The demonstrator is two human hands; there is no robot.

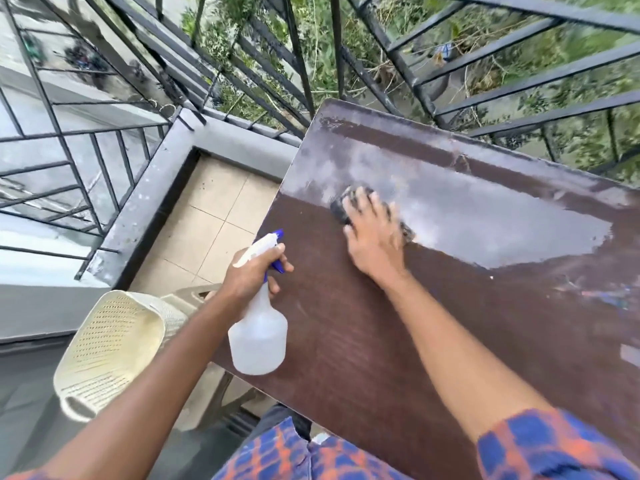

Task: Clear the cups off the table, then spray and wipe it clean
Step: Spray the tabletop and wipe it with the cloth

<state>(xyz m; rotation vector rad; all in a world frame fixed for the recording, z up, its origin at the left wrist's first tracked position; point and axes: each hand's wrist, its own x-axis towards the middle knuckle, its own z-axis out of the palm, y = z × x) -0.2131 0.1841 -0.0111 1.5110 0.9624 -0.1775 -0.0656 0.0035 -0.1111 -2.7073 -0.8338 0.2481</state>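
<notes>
A dark brown table (346, 341) fills the right half of the view; its far part shines wet. My right hand (375, 233) lies flat with spread fingers on a dark cloth (341, 207) and presses it onto the tabletop near the wet patch's left end. My left hand (252, 268) grips the neck of a translucent spray bottle (258, 341) with a white and blue trigger head, held over the table's left edge. No cups are in view.
A cream perforated plastic basket (104, 351) sits on a stool to the left, below the table's edge. Black metal railings (398, 64) run close behind and left of the table. Beige floor tiles (211, 220) show between.
</notes>
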